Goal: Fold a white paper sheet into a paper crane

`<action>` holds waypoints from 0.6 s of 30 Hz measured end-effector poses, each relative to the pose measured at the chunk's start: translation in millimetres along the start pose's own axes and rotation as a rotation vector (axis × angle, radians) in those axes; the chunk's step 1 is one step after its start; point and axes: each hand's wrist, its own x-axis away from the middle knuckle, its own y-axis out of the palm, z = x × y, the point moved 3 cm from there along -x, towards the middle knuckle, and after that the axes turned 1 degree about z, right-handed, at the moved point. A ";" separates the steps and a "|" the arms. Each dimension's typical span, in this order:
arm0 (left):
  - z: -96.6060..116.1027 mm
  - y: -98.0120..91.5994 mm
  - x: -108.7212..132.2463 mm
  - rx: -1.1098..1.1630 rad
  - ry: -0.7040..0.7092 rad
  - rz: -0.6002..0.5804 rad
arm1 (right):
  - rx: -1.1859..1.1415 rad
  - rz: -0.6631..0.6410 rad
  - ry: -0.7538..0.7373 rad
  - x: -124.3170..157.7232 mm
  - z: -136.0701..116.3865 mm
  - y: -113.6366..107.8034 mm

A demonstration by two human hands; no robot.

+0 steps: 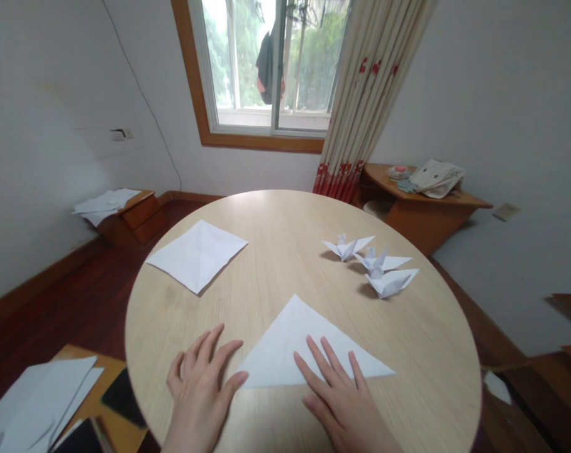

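A white sheet of paper folded into a triangle (285, 352) lies on the round table, its point facing away from me and its long edge towards me. My right hand (337, 390) rests on the right half of the triangle with its fingers spread. Beside the left corner is my left hand (207, 377), fingers apart and curved, with the thumb tip at or near that corner. Several folded paper cranes would overstate it: three white paper cranes (392, 283) stand close together at the right. A creased white paper square (198, 255) lies at the far left.
The round wooden table (266, 251) fills the middle. At the lower left, paper sheets (44, 396) lie on a low surface near a dark flat object (124, 397). A corner shelf (436, 201) holds a cloth bag (439, 177). More papers (106, 202) lie on a left cabinet.
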 end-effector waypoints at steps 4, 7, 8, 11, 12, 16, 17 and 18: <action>-1.1 0.1 -0.9 -0.008 0.006 -0.002 | -0.031 -0.007 0.033 1.9 4.4 0.5; -0.5 0.9 -1.2 -0.011 0.005 -0.024 | -0.021 0.008 0.115 7.2 14.2 2.1; -0.5 1.1 -1.3 -0.014 0.003 -0.030 | -0.011 0.014 0.147 9.3 18.1 3.0; -2.3 1.6 -1.0 -0.021 0.007 -0.041 | 0.017 0.031 0.200 14.7 27.4 6.7; -3.5 1.6 -0.8 -0.022 0.014 -0.046 | 0.025 0.040 0.203 15.8 29.0 8.0; -11.4 0.0 0.9 -0.020 0.046 -0.067 | 0.054 0.090 0.195 16.3 29.2 11.5; -13.6 -0.7 1.5 -0.020 0.053 -0.065 | 0.065 0.103 0.191 15.8 28.2 11.5; -15.5 -1.4 2.1 -0.021 0.060 -0.059 | 0.077 0.119 0.186 15.3 27.1 11.2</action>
